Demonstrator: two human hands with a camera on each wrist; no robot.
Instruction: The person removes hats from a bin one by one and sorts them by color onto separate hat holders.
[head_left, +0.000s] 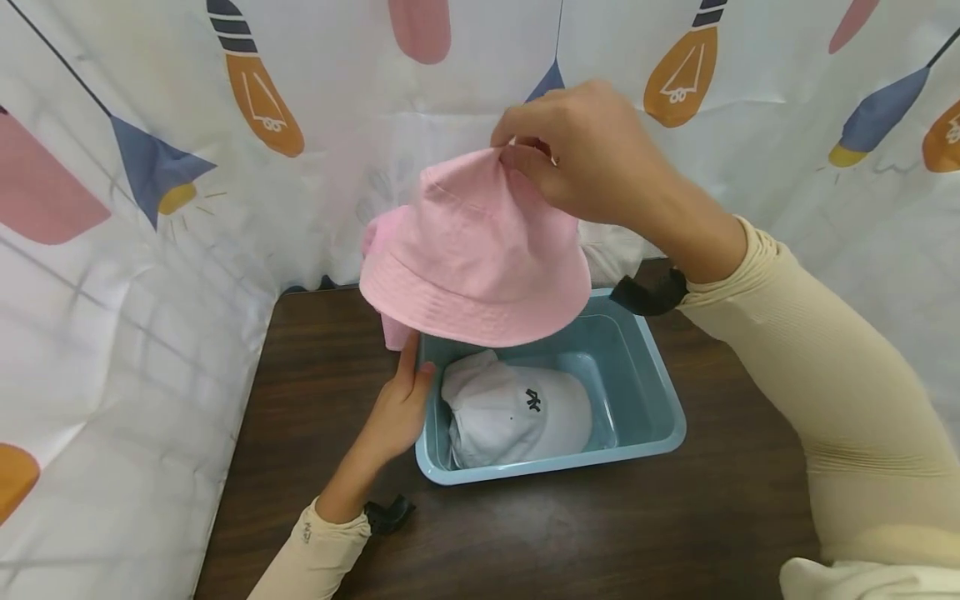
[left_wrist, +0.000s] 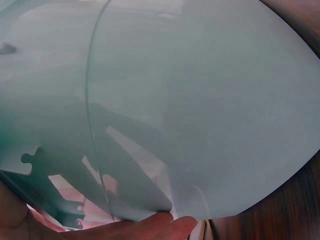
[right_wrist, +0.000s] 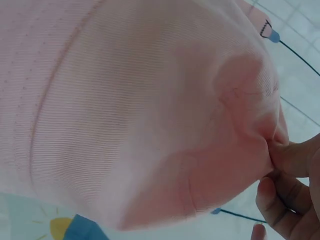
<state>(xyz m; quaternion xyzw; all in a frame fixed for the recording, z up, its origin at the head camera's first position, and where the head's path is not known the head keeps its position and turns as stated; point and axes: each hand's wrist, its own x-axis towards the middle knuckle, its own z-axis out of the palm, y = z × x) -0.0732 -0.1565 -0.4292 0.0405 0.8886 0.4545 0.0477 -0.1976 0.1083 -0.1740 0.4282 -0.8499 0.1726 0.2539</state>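
A pink bucket hat [head_left: 472, 267] hangs crown up in the air, brim downward. My right hand [head_left: 588, 158] pinches the top of its crown between thumb and fingers; the right wrist view shows the cloth [right_wrist: 165, 125] creased at that pinch. Below is a light blue plastic bin [head_left: 555, 464], partly covered by the hat. Inside its left part lies a white baseball cap [head_left: 498, 417] with a dark emblem. My left hand [head_left: 397, 412] holds the bin's left rim; in the left wrist view the fingers [left_wrist: 160, 226] lie along the plastic wall.
Another pink cloth item [head_left: 394, 335] sits behind the hat, mostly hidden. A whitish thing [head_left: 611, 250] is partly visible beyond the bin's back rim. The dark wooden table [head_left: 322, 358] meets a white printed curtain [head_left: 315, 200] at the back and left.
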